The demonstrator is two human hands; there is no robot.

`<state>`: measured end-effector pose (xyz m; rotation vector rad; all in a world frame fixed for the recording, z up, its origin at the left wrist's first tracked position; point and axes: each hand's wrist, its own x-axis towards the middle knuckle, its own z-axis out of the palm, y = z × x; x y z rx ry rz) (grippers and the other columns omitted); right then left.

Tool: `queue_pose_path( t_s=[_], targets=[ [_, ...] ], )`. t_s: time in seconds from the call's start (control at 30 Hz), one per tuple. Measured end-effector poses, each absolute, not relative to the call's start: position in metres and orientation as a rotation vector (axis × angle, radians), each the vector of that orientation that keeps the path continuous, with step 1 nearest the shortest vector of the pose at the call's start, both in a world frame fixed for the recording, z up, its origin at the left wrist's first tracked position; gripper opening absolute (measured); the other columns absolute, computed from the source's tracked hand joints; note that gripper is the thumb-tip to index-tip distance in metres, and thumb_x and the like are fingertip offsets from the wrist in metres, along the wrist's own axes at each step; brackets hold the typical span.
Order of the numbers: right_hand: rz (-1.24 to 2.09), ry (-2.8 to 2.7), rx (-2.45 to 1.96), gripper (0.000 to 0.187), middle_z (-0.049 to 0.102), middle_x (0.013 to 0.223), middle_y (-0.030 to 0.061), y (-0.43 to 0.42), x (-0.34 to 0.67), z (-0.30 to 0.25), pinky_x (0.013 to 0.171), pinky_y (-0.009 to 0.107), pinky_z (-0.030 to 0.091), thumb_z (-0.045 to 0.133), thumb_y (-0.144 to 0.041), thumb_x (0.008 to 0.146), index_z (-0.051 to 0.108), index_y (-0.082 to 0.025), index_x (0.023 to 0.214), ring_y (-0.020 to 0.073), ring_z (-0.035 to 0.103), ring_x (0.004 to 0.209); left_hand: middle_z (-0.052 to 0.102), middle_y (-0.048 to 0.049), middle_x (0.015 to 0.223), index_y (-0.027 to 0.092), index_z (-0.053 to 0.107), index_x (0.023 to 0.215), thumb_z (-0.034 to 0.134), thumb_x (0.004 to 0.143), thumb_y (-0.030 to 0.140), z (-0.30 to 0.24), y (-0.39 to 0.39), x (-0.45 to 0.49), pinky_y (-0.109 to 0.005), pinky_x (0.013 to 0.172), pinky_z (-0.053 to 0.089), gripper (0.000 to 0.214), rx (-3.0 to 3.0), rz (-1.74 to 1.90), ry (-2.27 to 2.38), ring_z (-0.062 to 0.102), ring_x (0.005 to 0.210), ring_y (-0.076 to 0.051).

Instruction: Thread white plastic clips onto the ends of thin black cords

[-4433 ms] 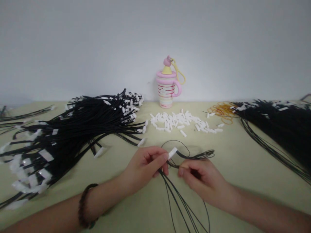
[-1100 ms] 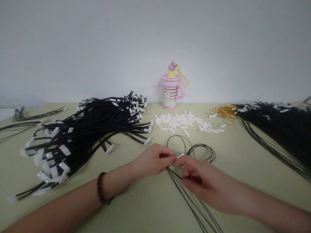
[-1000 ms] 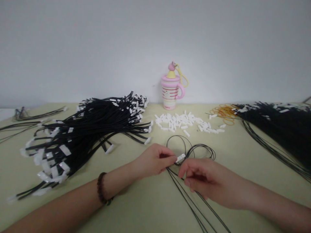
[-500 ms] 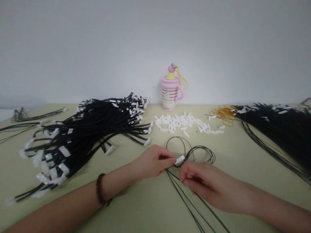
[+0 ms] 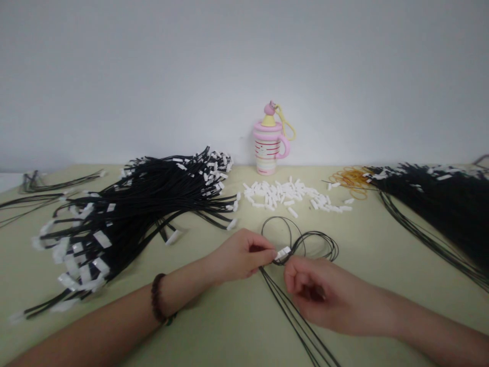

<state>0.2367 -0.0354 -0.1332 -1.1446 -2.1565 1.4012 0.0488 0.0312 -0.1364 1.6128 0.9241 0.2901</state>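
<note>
My left hand [image 5: 241,255] is closed in a pinch on a small white plastic connector [image 5: 283,252] at the end of thin black wires [image 5: 301,239]. The wires loop on the table beyond the connector and trail back toward me under my hands. My right hand [image 5: 324,295] lies just right of and below the connector, its fingers curled around the black wire strands [image 5: 284,306]. A dark bead bracelet [image 5: 157,304] circles my left wrist.
A big heap of black cables with white connectors [image 5: 130,209] fills the left of the yellow-green table [image 5: 229,331]. Another black bundle [image 5: 439,204] lies right. Loose white connectors [image 5: 290,193], orange rubber bands [image 5: 349,178] and a pink striped cup [image 5: 268,145] sit at the back.
My right hand has slid from the connector's tip down and toward me along the wires. My left hand keeps its pinch on the connector in the same spot.
</note>
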Motion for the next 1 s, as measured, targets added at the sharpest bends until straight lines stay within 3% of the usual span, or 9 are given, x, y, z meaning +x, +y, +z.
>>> queue_pose_path(
  t_s=[0.1,0.27,0.57,1.0],
  targets=[
    [1.343,-2.239,-1.141,0.016,0.045,0.065,-0.0018,-0.035,0.238,-0.128,0.051,0.012,0.031,0.036,-0.009,0.077,0.048,-0.015,0.086,0.0028,0.040,0.056,0.036,0.0066,0.040,0.012,0.060,0.072,0.048,0.075,0.038,-0.135,0.031,0.049,-0.014,0.032,0.021,0.029,1.624,0.288,0.932,0.030,0.033,-0.003],
    [0.797,-2.603,-0.961,0.036,0.049,0.093,0.0031,-0.036,0.241,-0.126,0.072,0.018,0.038,0.042,-0.004,0.070,0.056,-0.021,0.098,0.0075,0.047,0.082,0.038,0.0064,0.040,0.012,0.061,0.075,0.048,0.075,0.037,-0.136,0.031,0.049,-0.014,0.033,0.022,0.028,1.633,0.287,0.939,0.031,0.034,-0.003],
    [0.264,-2.906,-0.662,0.021,0.056,0.086,0.0024,-0.035,0.245,-0.129,0.072,0.025,0.035,0.037,-0.018,0.085,0.057,-0.018,0.090,0.0114,0.048,0.081,0.036,0.0068,0.038,0.011,0.060,0.073,0.048,0.075,0.037,-0.134,0.029,0.048,-0.014,0.033,0.021,0.028,1.643,0.278,0.961,0.030,0.033,-0.003],
    [0.310,-2.815,-0.678,0.025,0.056,0.074,0.0046,-0.038,0.243,-0.122,0.065,0.023,0.034,0.034,-0.016,0.086,0.059,-0.015,0.085,0.0102,0.048,0.072,0.036,0.0062,0.040,0.012,0.060,0.074,0.049,0.074,0.039,-0.136,0.031,0.048,-0.014,0.032,0.021,0.029,1.627,0.290,0.986,0.031,0.034,-0.004]
  ],
)
